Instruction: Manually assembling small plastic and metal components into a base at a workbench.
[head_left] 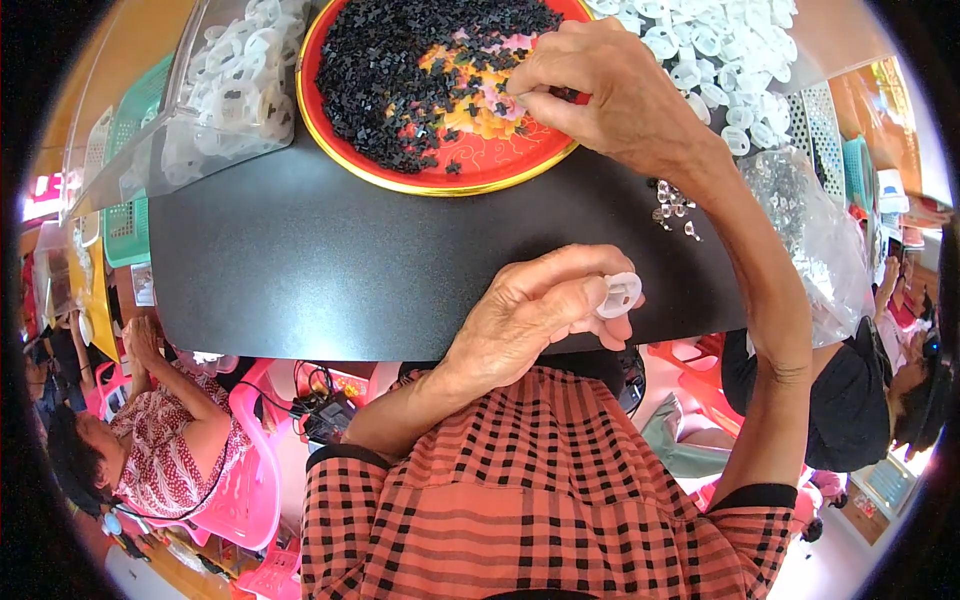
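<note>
My left hand (535, 310), above the table's near edge, is closed on a white translucent plastic piece (620, 294), rounded with an opening in its face, between thumb and fingers. Further off, my right hand (590, 90) reaches over a round red tray (440, 185) with a gold rim and flower print. Its thumb and fingertips are pinched together close to the tray's surface; what they hold, if anything, is too small to make out. Many small black cross-shaped pieces (375, 90) cover the tray's left and far parts, thinning out near my right fingers.
A clear bin (240, 150) of white plastic pieces stands at the far left. More white pieces (690, 50) are heaped at the far right. Small clear parts (675, 205) lie by my right forearm, beside a clear bag (800, 230). Other people sit left and right.
</note>
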